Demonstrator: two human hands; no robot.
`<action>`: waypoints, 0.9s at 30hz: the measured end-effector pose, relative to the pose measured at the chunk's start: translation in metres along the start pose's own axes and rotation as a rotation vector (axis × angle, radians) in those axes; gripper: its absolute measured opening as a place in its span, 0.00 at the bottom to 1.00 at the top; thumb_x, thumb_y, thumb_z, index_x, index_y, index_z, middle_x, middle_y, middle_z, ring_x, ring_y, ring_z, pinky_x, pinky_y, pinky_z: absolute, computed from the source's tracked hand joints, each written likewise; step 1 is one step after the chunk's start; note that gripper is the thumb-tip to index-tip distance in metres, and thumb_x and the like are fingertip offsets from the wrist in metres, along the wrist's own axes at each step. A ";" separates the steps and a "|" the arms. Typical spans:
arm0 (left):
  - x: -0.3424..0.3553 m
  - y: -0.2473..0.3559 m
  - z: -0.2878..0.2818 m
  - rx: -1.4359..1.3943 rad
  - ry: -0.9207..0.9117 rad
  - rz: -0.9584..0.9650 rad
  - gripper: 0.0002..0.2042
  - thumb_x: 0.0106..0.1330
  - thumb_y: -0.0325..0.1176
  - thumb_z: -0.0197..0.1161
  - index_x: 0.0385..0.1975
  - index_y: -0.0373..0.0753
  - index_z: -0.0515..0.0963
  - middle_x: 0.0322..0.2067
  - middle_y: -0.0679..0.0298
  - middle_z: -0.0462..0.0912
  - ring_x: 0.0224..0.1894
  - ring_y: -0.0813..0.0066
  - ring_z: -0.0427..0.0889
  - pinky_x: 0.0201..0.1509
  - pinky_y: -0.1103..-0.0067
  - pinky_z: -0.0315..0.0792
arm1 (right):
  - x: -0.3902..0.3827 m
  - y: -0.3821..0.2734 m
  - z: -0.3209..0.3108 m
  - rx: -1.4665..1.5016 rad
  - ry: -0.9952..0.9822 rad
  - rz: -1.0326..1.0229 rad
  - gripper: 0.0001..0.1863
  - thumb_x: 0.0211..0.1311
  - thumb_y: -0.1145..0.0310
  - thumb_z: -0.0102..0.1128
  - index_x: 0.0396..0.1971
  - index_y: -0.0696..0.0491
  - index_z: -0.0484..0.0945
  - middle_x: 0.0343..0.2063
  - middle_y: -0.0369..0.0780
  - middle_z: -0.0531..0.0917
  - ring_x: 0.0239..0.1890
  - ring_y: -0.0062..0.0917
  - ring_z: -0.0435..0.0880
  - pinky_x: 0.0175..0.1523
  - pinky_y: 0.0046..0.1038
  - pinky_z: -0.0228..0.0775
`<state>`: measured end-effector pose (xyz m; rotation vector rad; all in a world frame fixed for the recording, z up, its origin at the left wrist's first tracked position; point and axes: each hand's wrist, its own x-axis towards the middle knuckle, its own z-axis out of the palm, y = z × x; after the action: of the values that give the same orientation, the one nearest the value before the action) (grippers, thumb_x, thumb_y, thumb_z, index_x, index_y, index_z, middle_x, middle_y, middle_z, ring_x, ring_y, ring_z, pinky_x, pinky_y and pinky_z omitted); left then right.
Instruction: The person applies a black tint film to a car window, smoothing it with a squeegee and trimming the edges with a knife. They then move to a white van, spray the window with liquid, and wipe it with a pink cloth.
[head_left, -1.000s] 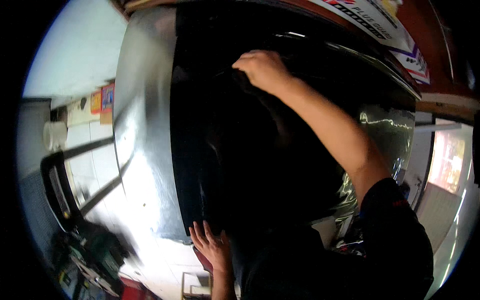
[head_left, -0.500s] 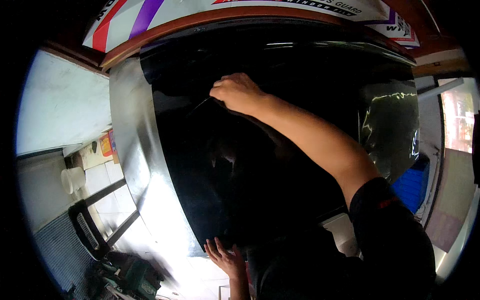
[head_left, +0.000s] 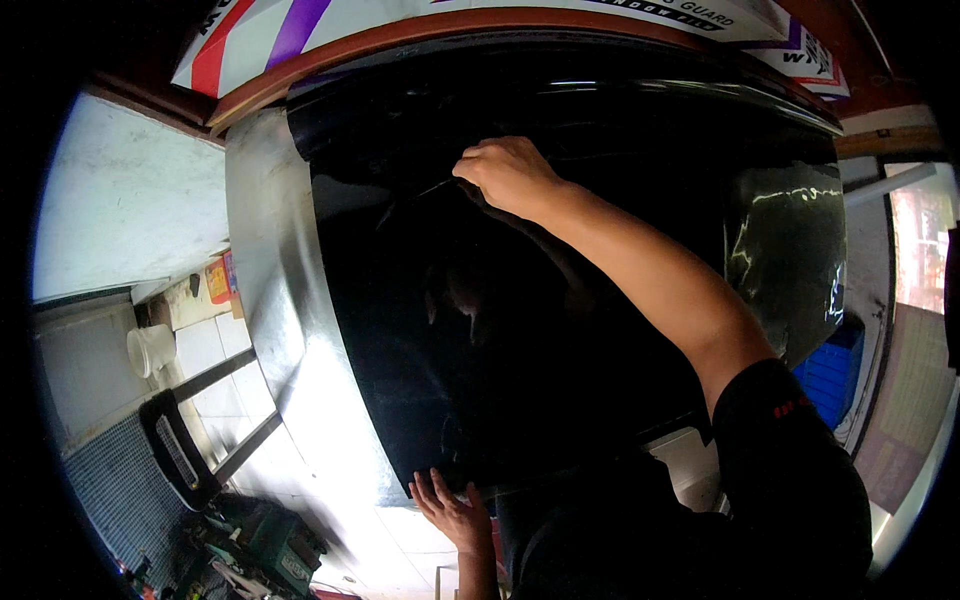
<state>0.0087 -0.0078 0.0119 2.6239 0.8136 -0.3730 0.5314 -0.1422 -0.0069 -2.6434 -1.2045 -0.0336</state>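
A wide sheet of glossy black film (head_left: 560, 300) lies over a metal-topped table, its surface mirroring shapes above it. My right hand (head_left: 508, 175) is closed in a pinch on the far half of the film, the arm stretched across from the right. Whatever it grips is hidden by the fingers. A thin pale line runs from the fingertips toward the lower left on the film. At the near left corner of the film, my left hand (head_left: 450, 512) rests with fingers spread on its edge.
Bare silvery metal (head_left: 270, 230) borders the film on the left. Long white boxes (head_left: 420, 25) stand behind the far wooden rim. At lower left are a dark green machine (head_left: 265, 545) and a black-framed object (head_left: 178, 450). A blue crate (head_left: 832, 375) sits at right.
My right hand has slid right and slightly away across the film, and the thin line behind it looks longer. My left hand stays at the near edge.
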 end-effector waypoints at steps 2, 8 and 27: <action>-0.001 -0.001 0.001 -0.010 0.018 0.017 0.38 0.59 0.34 0.70 0.71 0.38 0.62 0.72 0.41 0.58 0.75 0.35 0.52 0.75 0.45 0.53 | -0.001 -0.002 -0.009 0.001 -0.037 0.007 0.11 0.62 0.79 0.60 0.41 0.52 0.87 0.40 0.39 0.88 0.45 0.31 0.88 0.51 0.35 0.83; 0.001 0.001 -0.001 0.005 0.019 0.031 0.38 0.60 0.33 0.70 0.71 0.39 0.61 0.71 0.41 0.59 0.75 0.34 0.53 0.75 0.45 0.54 | -0.006 0.011 -0.001 0.042 0.017 0.010 0.07 0.59 0.77 0.59 0.34 0.53 0.84 0.36 0.41 0.86 0.43 0.36 0.86 0.47 0.40 0.82; 0.001 0.005 -0.003 0.004 0.033 0.060 0.39 0.58 0.29 0.70 0.71 0.41 0.60 0.71 0.41 0.58 0.74 0.34 0.53 0.75 0.44 0.54 | -0.048 0.059 -0.032 0.000 -0.040 0.137 0.14 0.63 0.80 0.56 0.43 0.53 0.87 0.44 0.40 0.88 0.49 0.34 0.87 0.53 0.36 0.82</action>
<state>0.0128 -0.0103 0.0158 2.6577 0.7436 -0.3159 0.5462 -0.2223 0.0070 -2.7322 -1.0328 0.0432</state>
